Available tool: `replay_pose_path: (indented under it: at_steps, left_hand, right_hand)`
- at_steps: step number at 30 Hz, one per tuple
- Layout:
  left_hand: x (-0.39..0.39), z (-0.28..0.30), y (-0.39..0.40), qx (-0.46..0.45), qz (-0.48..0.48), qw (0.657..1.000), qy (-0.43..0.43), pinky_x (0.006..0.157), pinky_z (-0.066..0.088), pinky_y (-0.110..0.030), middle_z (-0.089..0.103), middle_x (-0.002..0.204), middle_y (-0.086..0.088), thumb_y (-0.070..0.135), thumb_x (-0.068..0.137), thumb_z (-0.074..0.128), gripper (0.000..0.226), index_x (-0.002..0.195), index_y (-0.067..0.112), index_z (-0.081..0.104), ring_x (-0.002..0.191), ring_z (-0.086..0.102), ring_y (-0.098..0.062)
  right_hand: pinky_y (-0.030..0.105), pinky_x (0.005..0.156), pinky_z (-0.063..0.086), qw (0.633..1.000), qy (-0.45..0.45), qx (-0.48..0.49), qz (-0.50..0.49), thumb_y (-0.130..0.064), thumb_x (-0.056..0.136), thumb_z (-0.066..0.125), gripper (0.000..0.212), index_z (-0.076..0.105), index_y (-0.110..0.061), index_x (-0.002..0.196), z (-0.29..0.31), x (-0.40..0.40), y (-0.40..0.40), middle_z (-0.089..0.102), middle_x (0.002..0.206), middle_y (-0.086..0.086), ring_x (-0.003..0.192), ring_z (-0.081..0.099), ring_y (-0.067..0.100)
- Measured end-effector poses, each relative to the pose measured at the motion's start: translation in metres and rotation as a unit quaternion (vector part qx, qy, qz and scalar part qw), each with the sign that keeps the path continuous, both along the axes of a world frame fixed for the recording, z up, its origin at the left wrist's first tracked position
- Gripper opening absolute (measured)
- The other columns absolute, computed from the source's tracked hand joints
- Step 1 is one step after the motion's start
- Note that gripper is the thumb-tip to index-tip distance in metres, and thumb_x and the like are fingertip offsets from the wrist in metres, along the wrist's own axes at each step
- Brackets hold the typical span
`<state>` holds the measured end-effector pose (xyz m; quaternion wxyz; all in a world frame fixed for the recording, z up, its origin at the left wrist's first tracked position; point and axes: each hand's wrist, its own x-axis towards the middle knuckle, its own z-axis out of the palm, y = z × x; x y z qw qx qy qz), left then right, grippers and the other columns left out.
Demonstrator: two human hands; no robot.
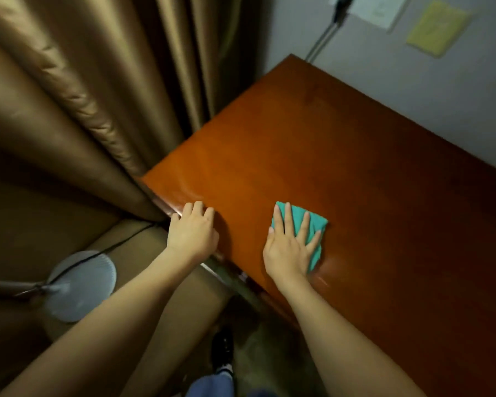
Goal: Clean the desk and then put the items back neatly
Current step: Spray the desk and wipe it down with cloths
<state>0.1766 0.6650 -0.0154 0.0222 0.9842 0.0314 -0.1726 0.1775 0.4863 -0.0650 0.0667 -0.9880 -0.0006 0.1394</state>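
**Q:** Where does the cloth point(312, 224) lie relative to the hands?

**A:** Directly under the right hand point(291, 247), near the front edge of the worktop point(341, 133). The left hand point(192, 230) is well apart from it, at the worktop's near-left edge beside the curtain point(69, 96). The right hand is therefore the working one.

**Q:** Which way does the unwiped surface run?

**A:** The worktop's long axis runs from the near-left corner away toward the far right, along the wall point(413, 96). Most of the bare surface lies ahead and to the right of the cloth — so the next stroke, judged from this layout, goes outward and rightward.

**Q:** State of the right hand?

**A:** Flat, fingers straight and spread, palm pressing the cloth onto the wood. It grips nothing; part of the cloth shows beyond the fingertips and beside the little finger.

**Q:** And the left hand?

**A:** Fingers bent over the worktop's edge, resting there as a brace — it carries no object.

**Q:** Are the items to be put back in view?

**A:** None shows on the worktop; the cleaning step appears to be in hand.
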Motion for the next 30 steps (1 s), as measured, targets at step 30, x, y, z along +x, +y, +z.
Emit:
replay_pose_path:
  at_steps: [30]
  left_hand:
    - [0.022,0.006,0.032,-0.034,0.019,0.998,-0.056,0.097,0.039,-0.043,0.044,0.134,-0.009,0.034,0.094,0.045,0.040,0.130,0.017,0.046,0.123,0.040,-0.027]
  right_hand:
    - [0.063,0.113,-0.004,0.986,-0.006,-0.004,0.168,-0.042,0.101,0.020,0.059,-0.014,-0.032,0.149,-0.001,-0.003,0.083,-0.015,0.159,-0.004,0.145,-0.016,0.031]
